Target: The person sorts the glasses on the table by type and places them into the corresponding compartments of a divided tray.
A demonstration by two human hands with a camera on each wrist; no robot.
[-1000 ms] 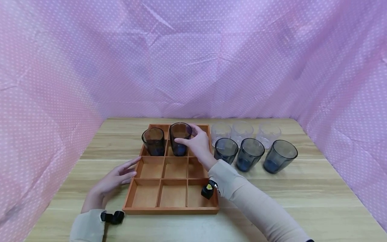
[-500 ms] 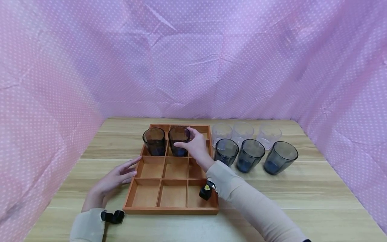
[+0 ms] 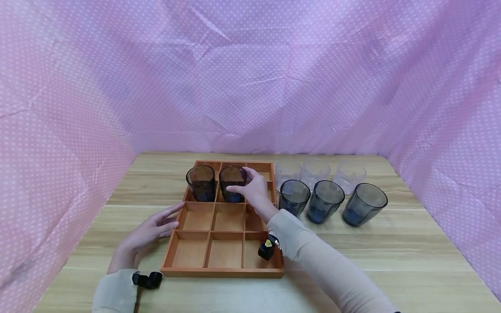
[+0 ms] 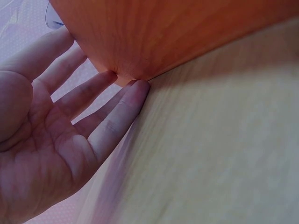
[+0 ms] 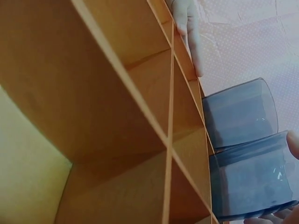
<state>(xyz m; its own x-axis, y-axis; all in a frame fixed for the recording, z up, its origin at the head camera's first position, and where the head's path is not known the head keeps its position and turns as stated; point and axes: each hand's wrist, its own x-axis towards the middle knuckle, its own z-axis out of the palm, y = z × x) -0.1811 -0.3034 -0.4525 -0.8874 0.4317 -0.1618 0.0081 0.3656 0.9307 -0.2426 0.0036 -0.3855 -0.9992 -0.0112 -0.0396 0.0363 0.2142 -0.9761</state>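
My right hand (image 3: 254, 190) holds a dark tinted drinking glass (image 3: 231, 178) between thumb and fingers near its rim. This glass stands upright in the middle compartment of the second row from the back of a wooden divided tray (image 3: 223, 273). A matching glass (image 3: 200, 182) occupies the compartment to its left; both glasses also show in the right wrist view, the held glass (image 5: 252, 179) lower. Along the tray's left side, my left hand (image 3: 146, 230) rests extended fingers on the outer wall. In the left wrist view those fingertips (image 4: 135, 93) touch the wall's base.
Right of the tray stand three more dark tinted glasses, the nearest glass (image 3: 294, 196) close to the tray wall. Behind them are three clear glasses, one clear glass (image 3: 315, 171) in the middle. A pink dotted cloth (image 3: 250, 87) hangs around the wooden table (image 3: 391, 261).
My right hand has lowered the tinted glass into its compartment, mostly before the half-second mark. Since then it has hardly moved. My left hand keeps its place at the tray's side.
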